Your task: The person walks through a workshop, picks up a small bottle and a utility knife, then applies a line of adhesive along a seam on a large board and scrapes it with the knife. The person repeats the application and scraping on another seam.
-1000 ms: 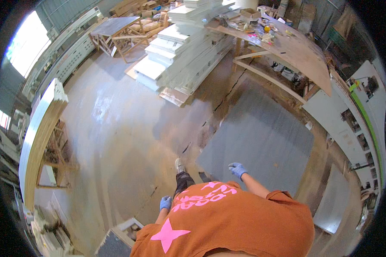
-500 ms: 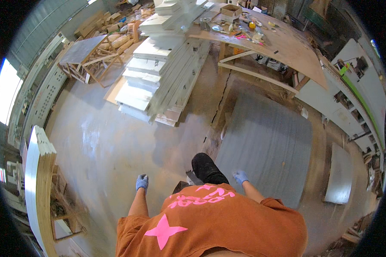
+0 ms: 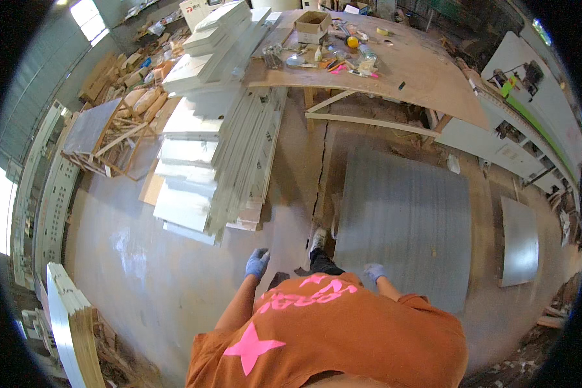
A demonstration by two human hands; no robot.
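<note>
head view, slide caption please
Gloved left hand and right hand held apart before white panels, a cluttered table and a grey sheet.

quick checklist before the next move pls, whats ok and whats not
1. Left hand gloved, nothing visible in it: ok.
2. Right hand gloved, nothing visible in it: ok.
3. Right hand clear of the large grey panel: cannot tell; it overlaps the panel in this view, but contact isn't clear.
4. Floor unbroken ahead of the shoe: not ok; a dark crack runs there.
5. White panel stack squared up: not ok; its edges are staggered.
6. Wooden table tidy: not ok; an open cardboard box and loose items sit on it.
</note>
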